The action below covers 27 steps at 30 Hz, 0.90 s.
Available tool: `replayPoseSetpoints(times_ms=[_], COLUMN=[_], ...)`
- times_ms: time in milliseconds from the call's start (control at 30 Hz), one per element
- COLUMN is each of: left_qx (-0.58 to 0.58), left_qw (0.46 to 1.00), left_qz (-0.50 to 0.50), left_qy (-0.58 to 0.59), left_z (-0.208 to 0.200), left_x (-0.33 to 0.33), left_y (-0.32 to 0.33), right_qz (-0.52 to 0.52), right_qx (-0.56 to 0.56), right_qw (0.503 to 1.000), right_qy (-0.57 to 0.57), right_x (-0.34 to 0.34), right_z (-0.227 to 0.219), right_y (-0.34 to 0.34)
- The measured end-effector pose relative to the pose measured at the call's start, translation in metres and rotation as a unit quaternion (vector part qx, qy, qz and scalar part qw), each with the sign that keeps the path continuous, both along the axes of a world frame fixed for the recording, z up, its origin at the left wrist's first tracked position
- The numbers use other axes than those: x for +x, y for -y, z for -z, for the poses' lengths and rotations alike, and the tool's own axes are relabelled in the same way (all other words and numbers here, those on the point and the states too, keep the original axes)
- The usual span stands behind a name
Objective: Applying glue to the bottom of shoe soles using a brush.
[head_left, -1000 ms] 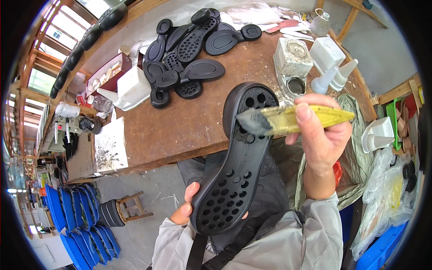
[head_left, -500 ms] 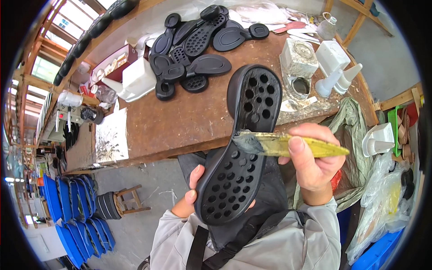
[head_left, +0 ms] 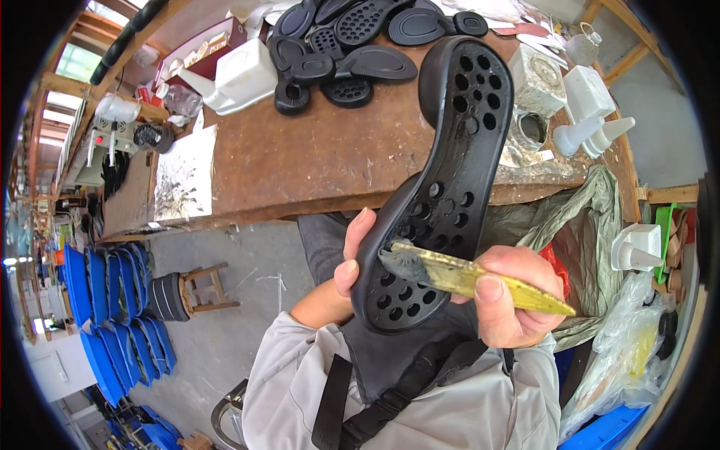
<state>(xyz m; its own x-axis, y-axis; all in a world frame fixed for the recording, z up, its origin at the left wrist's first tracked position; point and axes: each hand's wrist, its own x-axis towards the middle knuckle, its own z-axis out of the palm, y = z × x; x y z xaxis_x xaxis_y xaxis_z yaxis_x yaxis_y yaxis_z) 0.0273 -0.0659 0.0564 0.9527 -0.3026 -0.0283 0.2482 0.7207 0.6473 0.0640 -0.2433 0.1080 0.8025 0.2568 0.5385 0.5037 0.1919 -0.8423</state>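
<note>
A black shoe sole (head_left: 450, 202), dotted with round holes on its upper face, is tilted over my lap. My left hand (head_left: 352, 259) grips its left edge near the lower, wider end; some of those fingers are hidden behind it. Between the thumb and fingers of my right hand (head_left: 514, 296) is a flat brush (head_left: 480, 281) with a yellow, stained handle. Its dark, matted bristles touch the sole near the left rim of the wide part. More black soles (head_left: 360, 56) lie piled on the far side of the brown workbench (head_left: 300, 161).
White plastic bottles (head_left: 247, 75) and [a sheet of] stained paper (head_left: 186, 176) lie at the bench's left. A crusted container (head_left: 534, 129) and white nozzle bottles (head_left: 589, 97) stand right. Crumpled grey-green sheeting (head_left: 585, 217) hangs beside my right arm. Blue trays (head_left: 112, 292) and a stool (head_left: 187, 292) are at left.
The brush has moved down along the sole from its narrow middle to the wide part's left rim. The sole has shifted up and right in view, and my left hand sits higher.
</note>
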Motion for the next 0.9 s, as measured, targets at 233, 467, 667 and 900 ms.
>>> replayPoseSetpoints(times_ms=[233,467,667,900], left_qx=[0.015,-0.170,-0.159,-0.127], left_qw=[0.968,0.983,0.969,0.982], left_qz=[-0.094,0.074,-0.081,-0.045], left_qy=[0.232,0.001,0.172,0.131], left_z=[0.016,-0.007,0.020,0.032], left_x=[0.002,-0.001,0.005,0.010], left_y=[0.005,0.002,0.009,0.002], right_qz=[-0.032,0.071,-0.003,-0.083], right_qx=[-0.020,0.009,-0.035,-0.046], right_qw=[0.999,0.995,0.999,0.985], right_qy=[0.028,-0.063,0.029,0.147], right_x=[-0.004,0.018,-0.006,-0.003], right_z=[-0.007,-0.025,-0.012,-0.016], right_y=[-0.004,-0.003,-0.005,-0.008])
